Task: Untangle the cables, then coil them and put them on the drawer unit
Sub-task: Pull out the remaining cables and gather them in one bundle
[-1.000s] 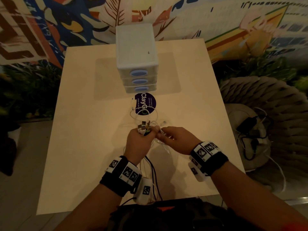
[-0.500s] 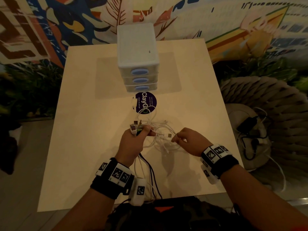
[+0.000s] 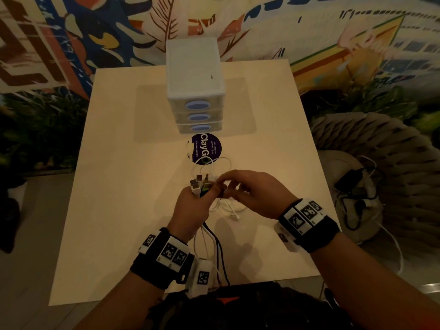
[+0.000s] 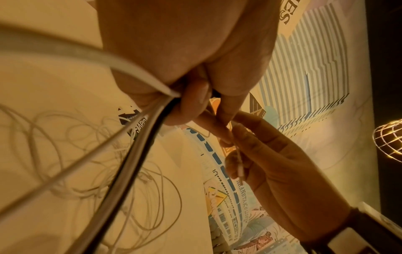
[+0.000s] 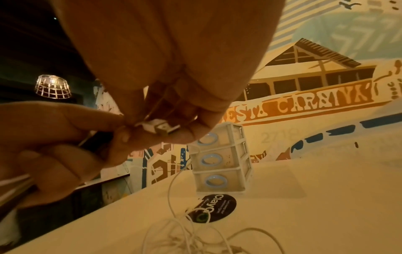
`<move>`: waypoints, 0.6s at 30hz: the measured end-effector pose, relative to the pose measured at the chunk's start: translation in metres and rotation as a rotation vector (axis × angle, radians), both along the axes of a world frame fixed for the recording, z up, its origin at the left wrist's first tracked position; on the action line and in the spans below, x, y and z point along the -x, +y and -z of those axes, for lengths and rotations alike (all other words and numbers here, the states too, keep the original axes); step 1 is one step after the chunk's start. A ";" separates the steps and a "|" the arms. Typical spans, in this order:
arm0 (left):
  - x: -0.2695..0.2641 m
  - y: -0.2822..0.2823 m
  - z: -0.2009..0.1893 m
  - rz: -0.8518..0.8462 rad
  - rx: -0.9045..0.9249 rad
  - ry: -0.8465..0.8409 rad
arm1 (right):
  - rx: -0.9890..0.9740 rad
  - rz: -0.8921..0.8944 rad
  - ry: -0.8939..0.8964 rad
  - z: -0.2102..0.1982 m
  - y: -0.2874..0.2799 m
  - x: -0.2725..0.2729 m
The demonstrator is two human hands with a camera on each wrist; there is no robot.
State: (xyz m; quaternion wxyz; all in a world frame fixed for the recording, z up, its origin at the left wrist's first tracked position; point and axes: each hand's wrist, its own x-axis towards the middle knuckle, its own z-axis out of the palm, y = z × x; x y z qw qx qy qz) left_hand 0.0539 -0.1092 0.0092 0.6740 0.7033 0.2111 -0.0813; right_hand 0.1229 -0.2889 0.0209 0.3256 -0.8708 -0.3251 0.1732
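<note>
Painted mural wall behind, pale square table [image 3: 119, 210] in front of us, dim warm light. White three-drawer unit [image 3: 194, 75] stands at the table's far middle, blue oval handles facing us, its top bare; a round dark sticker [image 3: 207, 148] lies just in front of it. Our left hand [image 3: 192, 210] is fisted round a bundle of cables [image 4: 139, 137], white and black strands together; several plug ends [image 3: 198, 184] stick up out of the fist, the long runs trail back toward our body and off the near table edge. Our right hand [image 3: 252, 194] sits right against the left, fingertips touching it, pinching a white USB plug [image 5: 161, 128] between thumb and fingers. A thin white lead hangs across the right palm in the left wrist view. Loose white cable loops [image 5: 195, 232] lie tangled on the table under and just beyond both hands, one strand reaching over the sticker. Woven chair [image 3: 381, 175] to the right with a black charger on its seat.
</note>
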 end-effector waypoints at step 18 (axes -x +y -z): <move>-0.007 0.019 0.044 0.017 0.008 0.178 | -0.037 0.679 -0.215 0.015 -0.099 -0.060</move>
